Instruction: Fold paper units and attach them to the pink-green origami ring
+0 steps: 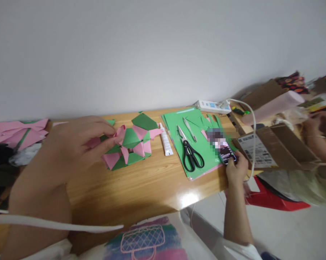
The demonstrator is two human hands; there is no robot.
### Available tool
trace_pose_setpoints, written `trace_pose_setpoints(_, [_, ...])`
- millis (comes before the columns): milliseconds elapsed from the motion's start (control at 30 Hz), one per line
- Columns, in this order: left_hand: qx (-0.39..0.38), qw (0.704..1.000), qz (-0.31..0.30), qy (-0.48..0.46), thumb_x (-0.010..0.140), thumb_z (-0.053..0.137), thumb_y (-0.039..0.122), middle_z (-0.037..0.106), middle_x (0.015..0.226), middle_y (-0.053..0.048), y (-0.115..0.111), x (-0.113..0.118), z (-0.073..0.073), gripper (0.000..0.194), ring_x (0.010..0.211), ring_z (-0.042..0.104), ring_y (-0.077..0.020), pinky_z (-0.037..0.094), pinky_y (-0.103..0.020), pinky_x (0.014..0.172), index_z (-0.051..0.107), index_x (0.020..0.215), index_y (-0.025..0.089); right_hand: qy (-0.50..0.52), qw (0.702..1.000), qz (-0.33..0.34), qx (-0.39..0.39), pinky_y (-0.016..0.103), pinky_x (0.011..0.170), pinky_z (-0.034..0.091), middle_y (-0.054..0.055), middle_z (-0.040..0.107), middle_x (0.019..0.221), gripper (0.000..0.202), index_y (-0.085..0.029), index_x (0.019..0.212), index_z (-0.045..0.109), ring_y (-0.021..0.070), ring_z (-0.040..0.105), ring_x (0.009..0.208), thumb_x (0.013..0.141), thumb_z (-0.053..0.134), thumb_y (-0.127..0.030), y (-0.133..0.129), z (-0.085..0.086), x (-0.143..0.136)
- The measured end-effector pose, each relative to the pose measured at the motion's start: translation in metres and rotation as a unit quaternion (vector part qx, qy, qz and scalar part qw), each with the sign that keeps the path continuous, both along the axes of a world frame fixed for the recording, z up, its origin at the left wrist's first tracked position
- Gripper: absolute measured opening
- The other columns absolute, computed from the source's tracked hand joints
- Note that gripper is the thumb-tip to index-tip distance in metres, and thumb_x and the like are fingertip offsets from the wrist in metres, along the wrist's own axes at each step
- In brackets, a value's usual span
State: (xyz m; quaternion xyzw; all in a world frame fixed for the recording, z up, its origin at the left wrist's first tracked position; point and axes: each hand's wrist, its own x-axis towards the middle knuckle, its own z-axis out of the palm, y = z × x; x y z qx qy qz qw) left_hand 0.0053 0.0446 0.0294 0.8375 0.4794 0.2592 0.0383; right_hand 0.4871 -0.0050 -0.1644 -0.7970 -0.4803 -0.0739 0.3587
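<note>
Up front it's one left hand [77, 139], one right hand [237, 168]! Then one faceted pink-and-green folded-paper model [129, 138], one pair of black-handled scissors [188, 146], one white squeeze tube [166, 141], one dark-screened phone [227, 154], one white power strip [208, 107], one pale-pink cylindrical roll [273, 107]!

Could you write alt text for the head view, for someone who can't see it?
The left hand pinches a pink-and-green folded paper shape on a wooden table, while the right hand touches the near end of a lit phone. Between them lie a white tube and black-handled scissors on green sheets.
</note>
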Motion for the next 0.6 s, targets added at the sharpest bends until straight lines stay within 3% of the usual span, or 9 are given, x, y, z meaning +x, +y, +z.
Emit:
trace_pose_setpoints(400, [-0.011, 1.000, -0.004, -0.014, 0.093, 0.046, 0.040, 0.069, 0.069, 0.003, -0.001, 0.001, 0.001, 0.032, 0.063, 0.060, -0.0117, 0.039, -0.023, 0.057, 0.064, 0.073, 0.022, -0.048, 0.999, 0.005, -0.008, 0.052, 0.089, 0.044, 0.020, 0.064, 0.101, 0.052, -0.009, 0.112, 0.065, 0.0326, 0.057, 0.097, 0.089, 0.037, -0.047, 0.000, 0.004, -0.006])
trace_pose_setpoints(600, [-0.011, 1.000, -0.006, -0.003, 0.093, 0.047, 0.039, 0.070, 0.072, 0.003, 0.000, 0.000, 0.000, 0.031, 0.064, 0.060, -0.0107, 0.039, -0.022, 0.057, 0.064, 0.074, 0.022, -0.089, 0.995, 0.038, -0.036, 0.053, 0.094, 0.042, 0.020, 0.059, 0.114, 0.053, -0.013, 0.114, 0.067, 0.0347, 0.053, 0.109, 0.089, 0.039, -0.051, 0.000, 0.011, -0.020])
